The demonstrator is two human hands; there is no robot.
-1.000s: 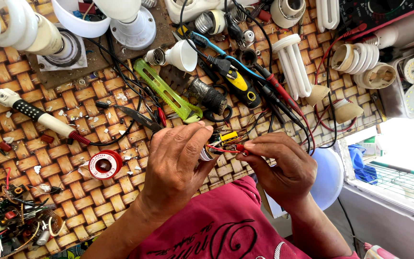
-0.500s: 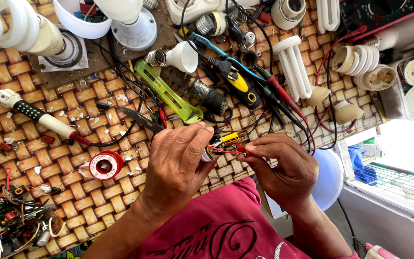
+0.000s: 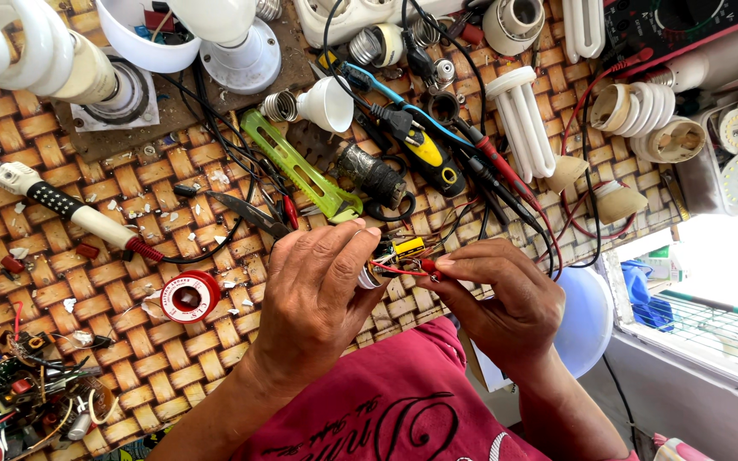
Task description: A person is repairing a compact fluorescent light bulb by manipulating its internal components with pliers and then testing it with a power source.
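My left hand (image 3: 322, 299) is wrapped around a small lamp base with a circuit board (image 3: 390, 256); only its yellow part and metal rim show past my fingers. My right hand (image 3: 501, 294) pinches a thin red probe (image 3: 427, 266) whose tip touches the board. Red and black leads (image 3: 548, 230) run from it up towards the back right. Both hands hover over the near edge of a woven brown mat (image 3: 130, 282).
On the mat lie a soldering iron (image 3: 74, 213), a red solder spool (image 3: 188, 296), a green tool (image 3: 301, 166), a small blade (image 3: 245, 212), yellow-black pliers (image 3: 429, 158), several lamp tubes and bases (image 3: 518, 124), and scrap parts (image 3: 19, 397) at front left. A meter (image 3: 685, 26) sits back right.
None beyond a slight shift of my fingers; both hands stay on the board and probe in the same place.
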